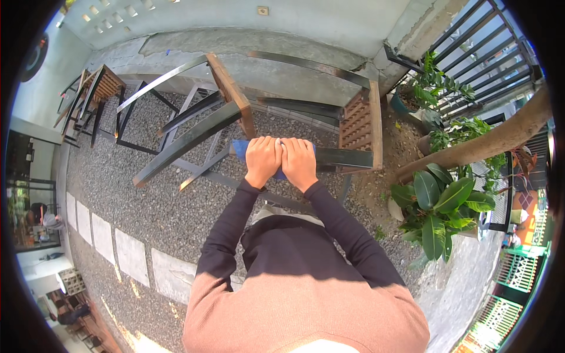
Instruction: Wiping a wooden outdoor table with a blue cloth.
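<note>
My left hand (pixel 263 159) and my right hand (pixel 299 161) are side by side, thumbs together, closed over a blue sheet (pixel 240 149). Cloth or abrasive paper, I cannot tell which. It is folded over a dark metal leg (pixel 344 157) of a stool-like piece of furniture lying on its side. That piece has a slatted wooden top (pixel 354 121), to the right of my hands. More of the blue sheet shows beyond both hands and between my wrists. Left of my hands lies a second tipped piece, with a wooden top (pixel 230 90) and dark metal legs (pixel 190 142).
More wood-and-metal furniture (pixel 103 84) stands at the far left. Grey gravel (pixel 132 212) covers the ground, with pale paving slabs (pixel 130 251) at left. A leaning trunk (pixel 476 137) and potted plants (pixel 437 207) border the right. Behind is a concrete ledge (pixel 265 42).
</note>
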`<control>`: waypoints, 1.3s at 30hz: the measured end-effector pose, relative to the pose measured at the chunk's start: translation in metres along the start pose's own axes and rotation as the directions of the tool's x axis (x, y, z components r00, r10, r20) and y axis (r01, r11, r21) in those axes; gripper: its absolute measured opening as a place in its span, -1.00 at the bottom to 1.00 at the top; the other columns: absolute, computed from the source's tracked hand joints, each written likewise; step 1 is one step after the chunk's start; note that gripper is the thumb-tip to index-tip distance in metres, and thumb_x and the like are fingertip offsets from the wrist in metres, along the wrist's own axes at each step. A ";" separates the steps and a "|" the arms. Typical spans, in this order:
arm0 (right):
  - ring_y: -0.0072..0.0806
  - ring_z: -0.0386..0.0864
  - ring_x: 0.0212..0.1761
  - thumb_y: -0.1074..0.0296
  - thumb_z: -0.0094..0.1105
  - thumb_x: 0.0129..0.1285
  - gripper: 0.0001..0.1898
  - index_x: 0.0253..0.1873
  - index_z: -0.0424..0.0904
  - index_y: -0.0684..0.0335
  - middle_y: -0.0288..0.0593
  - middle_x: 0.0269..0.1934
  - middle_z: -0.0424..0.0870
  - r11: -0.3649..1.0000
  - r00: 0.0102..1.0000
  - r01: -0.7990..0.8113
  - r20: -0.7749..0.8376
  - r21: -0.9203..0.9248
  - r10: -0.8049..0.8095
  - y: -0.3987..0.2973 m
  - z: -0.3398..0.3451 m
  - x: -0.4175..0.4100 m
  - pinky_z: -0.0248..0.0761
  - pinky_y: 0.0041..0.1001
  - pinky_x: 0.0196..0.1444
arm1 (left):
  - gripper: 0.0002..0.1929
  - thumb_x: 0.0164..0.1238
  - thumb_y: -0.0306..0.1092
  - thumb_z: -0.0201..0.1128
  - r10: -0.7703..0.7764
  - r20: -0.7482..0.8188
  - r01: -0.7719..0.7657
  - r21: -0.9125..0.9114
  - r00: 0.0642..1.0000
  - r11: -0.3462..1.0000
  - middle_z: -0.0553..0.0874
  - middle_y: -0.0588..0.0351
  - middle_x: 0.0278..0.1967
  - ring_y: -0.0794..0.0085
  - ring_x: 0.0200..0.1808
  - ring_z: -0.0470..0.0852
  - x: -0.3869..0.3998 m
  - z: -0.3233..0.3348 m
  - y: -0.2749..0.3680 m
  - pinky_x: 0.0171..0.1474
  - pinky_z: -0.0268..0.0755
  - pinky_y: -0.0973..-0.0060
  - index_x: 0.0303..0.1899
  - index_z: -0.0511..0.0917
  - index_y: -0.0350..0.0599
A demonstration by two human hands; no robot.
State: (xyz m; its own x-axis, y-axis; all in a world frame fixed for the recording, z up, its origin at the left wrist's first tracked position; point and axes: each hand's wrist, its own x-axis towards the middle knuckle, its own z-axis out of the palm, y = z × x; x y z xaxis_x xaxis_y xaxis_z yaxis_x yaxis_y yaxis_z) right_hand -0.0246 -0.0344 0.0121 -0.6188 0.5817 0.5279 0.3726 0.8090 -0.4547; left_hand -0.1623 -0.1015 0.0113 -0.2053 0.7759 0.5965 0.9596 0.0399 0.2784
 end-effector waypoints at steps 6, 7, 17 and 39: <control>-0.15 0.69 0.08 0.34 0.16 0.63 -0.78 0.18 0.72 0.24 -0.14 -0.03 0.76 1.000 1.000 -0.015 -0.004 -0.009 0.015 0.028 -0.023 -0.011 0.43 -0.13 0.32 | -0.77 0.57 -0.31 0.26 -0.019 0.004 0.019 -0.007 1.000 1.000 0.74 0.09 -0.37 0.17 -0.24 0.73 0.006 0.022 0.033 -0.02 0.52 0.19 -0.35 0.71 -0.12; -0.15 0.69 0.08 0.34 0.16 0.63 -0.78 0.18 0.72 0.24 -0.14 -0.03 0.76 1.000 1.000 -0.014 -0.003 -0.010 0.014 0.033 -0.026 -0.013 0.43 -0.13 0.32 | -0.77 0.58 -0.31 0.26 -0.020 0.006 0.020 -0.004 1.000 1.000 0.74 0.09 -0.37 0.16 -0.24 0.73 0.007 0.026 0.038 -0.02 0.52 0.19 -0.35 0.71 -0.11; -0.15 0.68 0.08 0.34 0.15 0.64 -0.78 0.17 0.72 0.24 -0.15 -0.01 0.76 1.000 1.000 -0.026 0.005 -0.008 0.026 0.076 -0.062 -0.029 0.43 -0.14 0.32 | -0.78 0.61 -0.33 0.25 -0.019 0.025 0.019 -0.006 1.000 1.000 0.73 0.08 -0.37 0.15 -0.24 0.73 0.018 0.057 0.086 -0.03 0.52 0.17 -0.31 0.69 -0.13; -0.02 0.68 0.23 0.34 0.18 0.61 -0.73 0.26 0.69 0.30 -0.03 0.10 0.77 0.997 0.997 -0.064 0.055 0.036 0.062 0.160 -0.131 -0.060 0.41 -0.05 0.48 | -0.79 0.62 -0.31 0.22 -0.020 0.087 0.019 0.006 0.996 1.000 0.79 0.08 -0.24 0.16 -0.14 0.76 0.034 0.115 0.177 0.04 0.53 0.19 -0.16 0.76 -0.18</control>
State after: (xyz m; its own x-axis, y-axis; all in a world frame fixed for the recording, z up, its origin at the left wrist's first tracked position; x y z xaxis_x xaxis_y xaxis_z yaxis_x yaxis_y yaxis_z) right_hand 0.1629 0.0713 0.0011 -0.6315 0.6255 0.4583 0.3864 0.7662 -0.5134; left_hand 0.0223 0.0039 -0.0055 -0.2069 0.8268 0.5231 0.9567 0.0590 0.2852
